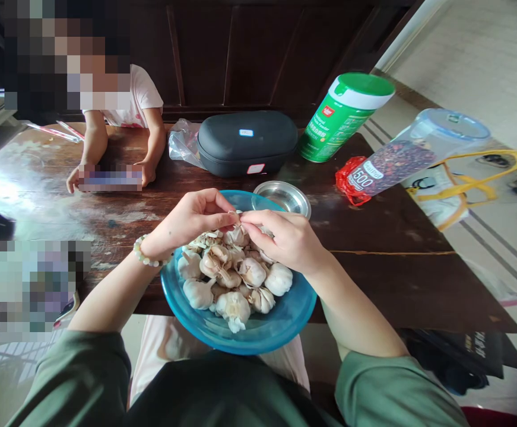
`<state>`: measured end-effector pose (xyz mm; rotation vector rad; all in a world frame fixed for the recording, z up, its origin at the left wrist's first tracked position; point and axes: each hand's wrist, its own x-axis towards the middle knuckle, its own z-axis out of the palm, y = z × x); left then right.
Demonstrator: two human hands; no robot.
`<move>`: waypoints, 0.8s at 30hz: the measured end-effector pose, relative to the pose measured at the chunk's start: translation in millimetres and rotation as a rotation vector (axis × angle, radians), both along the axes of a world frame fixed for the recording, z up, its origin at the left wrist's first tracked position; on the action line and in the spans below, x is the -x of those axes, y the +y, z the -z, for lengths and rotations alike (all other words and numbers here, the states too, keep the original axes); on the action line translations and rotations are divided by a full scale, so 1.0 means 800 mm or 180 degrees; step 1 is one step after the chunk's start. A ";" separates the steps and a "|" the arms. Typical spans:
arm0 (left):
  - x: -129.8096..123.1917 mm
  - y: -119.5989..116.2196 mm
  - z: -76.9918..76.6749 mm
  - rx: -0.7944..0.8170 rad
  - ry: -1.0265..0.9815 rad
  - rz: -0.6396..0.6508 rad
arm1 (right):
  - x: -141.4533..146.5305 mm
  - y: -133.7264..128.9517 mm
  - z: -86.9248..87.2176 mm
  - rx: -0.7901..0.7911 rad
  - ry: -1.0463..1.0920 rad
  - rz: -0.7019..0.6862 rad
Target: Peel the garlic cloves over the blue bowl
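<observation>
Both hands meet above a blue plastic basin (303, 317) heaped with whitish garlic bulbs (232, 308). My left hand (198, 214), with a beaded bracelet on its wrist, is closed in a pinch. My right hand (280, 234) is pinched against it from the other side. Between the fingertips is a small pale piece of garlic (239, 217), mostly covered by the fingers. Just behind the basin, near my right hand, a shallow metal bowl (303, 198) stands on the table; its inside is partly hidden.
On the dark wooden table (374, 279) are a black zip case (247, 142), a green powder can (345, 118) and a tilted clear container (400, 160) with dark contents. A person (146, 118) leans on the table at the far left, holding a blurred object (111, 179).
</observation>
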<state>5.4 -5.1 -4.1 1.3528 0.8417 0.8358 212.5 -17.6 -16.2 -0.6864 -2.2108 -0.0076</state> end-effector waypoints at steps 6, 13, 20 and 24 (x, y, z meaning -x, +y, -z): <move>0.000 0.000 0.001 -0.0041 0.0009 -0.0017 | 0.001 0.000 0.001 -0.0185 -0.0153 0.0096; 0.000 -0.001 0.001 0.0016 0.0056 0.0126 | 0.004 -0.002 0.001 -0.0389 -0.0492 0.0292; 0.001 -0.002 -0.001 0.0075 -0.0054 0.0200 | 0.005 0.000 0.000 -0.0430 -0.0162 0.0269; 0.001 -0.002 -0.002 0.0094 -0.0094 0.0192 | 0.004 -0.001 -0.001 -0.0387 -0.0065 0.0319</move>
